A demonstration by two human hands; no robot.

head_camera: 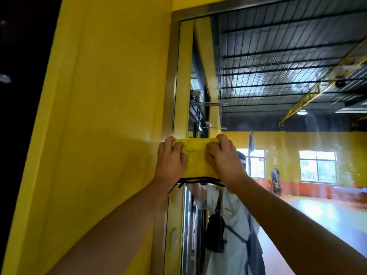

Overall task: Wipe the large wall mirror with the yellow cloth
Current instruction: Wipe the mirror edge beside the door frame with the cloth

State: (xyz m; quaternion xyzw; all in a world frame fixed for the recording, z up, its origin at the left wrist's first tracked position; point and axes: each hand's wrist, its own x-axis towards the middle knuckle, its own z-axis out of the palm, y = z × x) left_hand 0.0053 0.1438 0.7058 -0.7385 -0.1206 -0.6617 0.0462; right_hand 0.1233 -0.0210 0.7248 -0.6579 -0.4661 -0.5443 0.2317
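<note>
The large wall mirror (pixel 288 96) fills the right side of the view inside a metal frame (pixel 170 86). A folded yellow cloth (pixel 195 159) with a black edge lies against the glass near the mirror's left edge. My left hand (pixel 170 159) grips the cloth's left end with curled fingers. My right hand (pixel 224 157) grips its right end the same way. Both arms reach up from the bottom of the view. The cloth and my hands hide part of my own reflection.
A yellow wall (pixel 99 116) adjoins the mirror frame on the left, with a dark gap at the far left. The mirror reflects a hall with a dark ceiling, windows, an orange floor band, and a person in a light shirt (pixel 234 225) with a dark bag.
</note>
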